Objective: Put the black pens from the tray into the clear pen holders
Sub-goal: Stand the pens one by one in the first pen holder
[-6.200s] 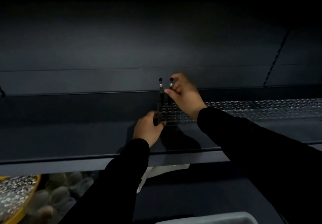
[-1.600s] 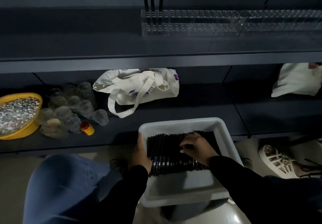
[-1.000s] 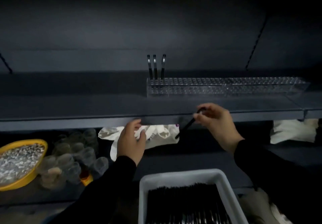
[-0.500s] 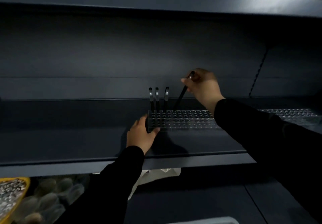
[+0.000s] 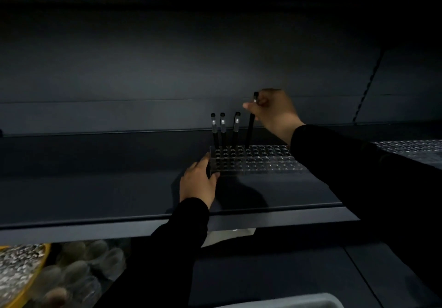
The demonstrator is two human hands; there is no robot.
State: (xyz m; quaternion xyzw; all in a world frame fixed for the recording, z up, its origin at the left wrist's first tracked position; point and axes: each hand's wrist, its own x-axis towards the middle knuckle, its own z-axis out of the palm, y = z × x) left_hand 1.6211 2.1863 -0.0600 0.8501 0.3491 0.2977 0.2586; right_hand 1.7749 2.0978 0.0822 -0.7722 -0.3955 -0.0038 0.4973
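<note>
My right hand (image 5: 272, 113) pinches the upper end of a black pen (image 5: 251, 125) between thumb and fingertips, and the pen stands almost upright with its lower end at the back row of holes in the clear pen holder (image 5: 253, 160). Whether the tip has gone into a hole I cannot tell. Just to the left of that hand, three more black pens (image 5: 223, 129) stand in the same back row, two close together and the third leaning slightly toward the one I hold.

My left hand (image 5: 199, 183) grips the near left corner of the holder, thumb on the front face and fingers curled round the left end. The holder sits on the dark shelf (image 5: 95, 188), running from my left hand off to the right under my right forearm. A second clear holder (image 5: 411, 149) shows beyond my right sleeve, farther to the right on the same shelf.

Below my left arm, on the lower shelf, there is a yellow bowl (image 5: 21, 276) of small pale pieces and a cluster of clear cups (image 5: 83, 267) beside it. The rim of the grey tray (image 5: 287, 301) shows at the bottom edge, below and between my arms; its contents are out of view.
</note>
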